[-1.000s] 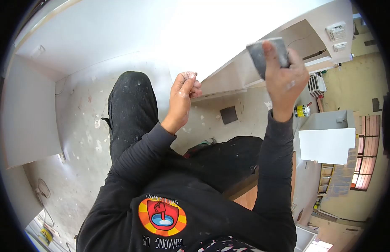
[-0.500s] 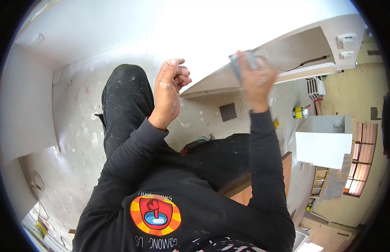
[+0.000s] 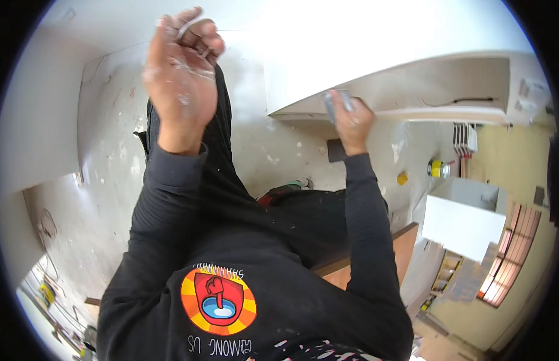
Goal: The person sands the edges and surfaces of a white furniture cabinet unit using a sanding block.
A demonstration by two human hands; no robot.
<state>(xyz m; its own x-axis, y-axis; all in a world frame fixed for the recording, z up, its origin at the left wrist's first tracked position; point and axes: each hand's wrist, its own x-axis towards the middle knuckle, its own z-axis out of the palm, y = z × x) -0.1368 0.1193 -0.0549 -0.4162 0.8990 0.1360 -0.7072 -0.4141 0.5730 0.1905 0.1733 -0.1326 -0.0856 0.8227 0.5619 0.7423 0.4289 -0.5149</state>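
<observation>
My left hand is raised above my left knee, palm turned up and dusted with white powder. Its fingers are loosely bent and apart, with nothing in them. In my right hand is a flat grey sanding pad, gripped between thumb and fingers. The pad is right at the lower edge of a white panel, beside the long recessed opening in it. Slight blur softens both hands.
A dark square sheet lies on the speckled floor below the panel. A cable runs along the recess. To the right are a paint can, a yellow lid and a white cabinet. A wooden board stands by my right arm.
My left hand has risen up and to the left, turning its palm up. My right hand, with the sanding pad, has shifted slightly left and down along the panel edge. The view has tilted.
</observation>
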